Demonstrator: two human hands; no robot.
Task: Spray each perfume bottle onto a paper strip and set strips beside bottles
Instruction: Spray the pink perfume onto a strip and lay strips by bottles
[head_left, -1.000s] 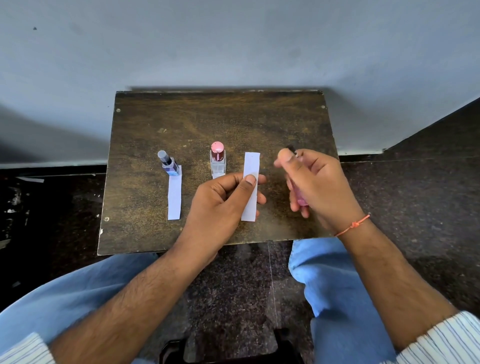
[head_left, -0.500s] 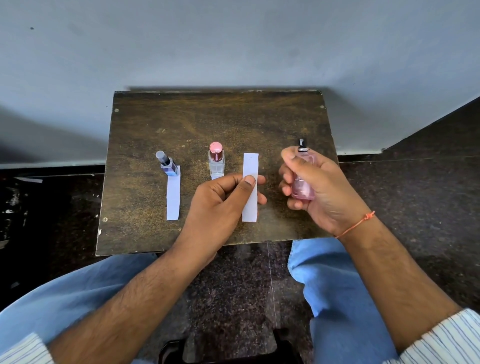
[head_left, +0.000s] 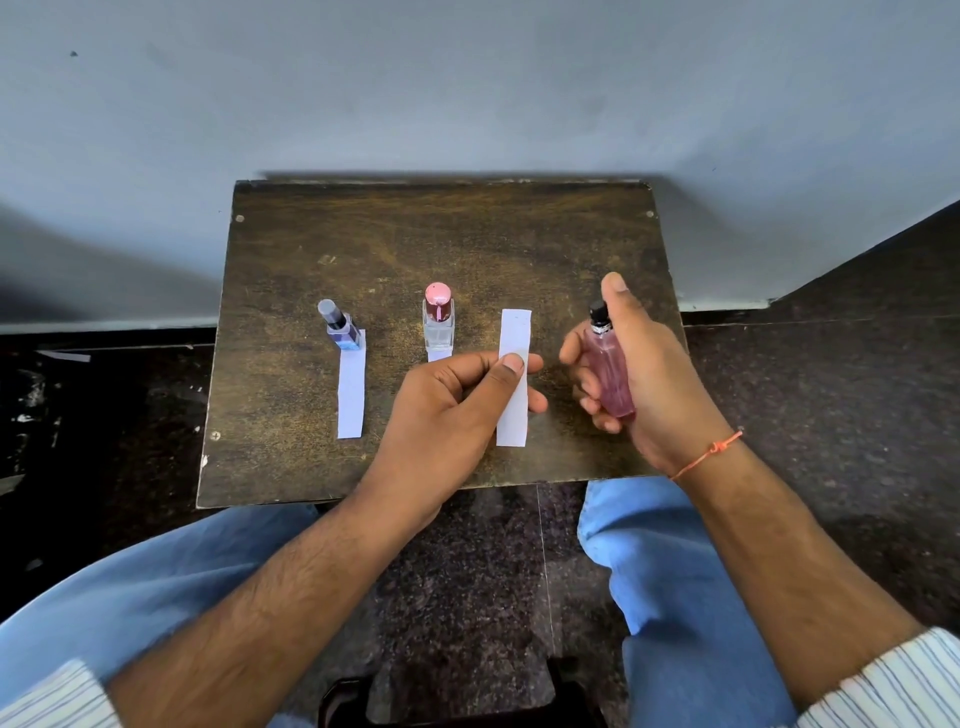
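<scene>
My right hand (head_left: 649, 374) grips a pink perfume bottle (head_left: 610, 371) with a black nozzle, forefinger raised above the nozzle. My left hand (head_left: 452, 410) pinches a white paper strip (head_left: 514, 332) between thumb and fingers, holding it lengthwise just left of that bottle. A clear bottle with a pink cap (head_left: 439, 317) stands on the small dark wooden table (head_left: 447, 239), with a bit of paper strip (head_left: 435, 356) showing below it, mostly hidden by my left hand. At the left a blue bottle with a grey cap (head_left: 340, 325) stands at the top of another white strip (head_left: 351, 389).
The table stands against a pale wall (head_left: 467, 88). My knees in blue jeans (head_left: 670, 551) sit under its front edge. Dark speckled floor (head_left: 831, 405) surrounds the table, with a scrap of paper (head_left: 65, 356) lying on it at the left.
My right hand has turned the pink bottle upright and lifted the forefinger off and above the nozzle. The left hand keeps holding the strip in the same place.
</scene>
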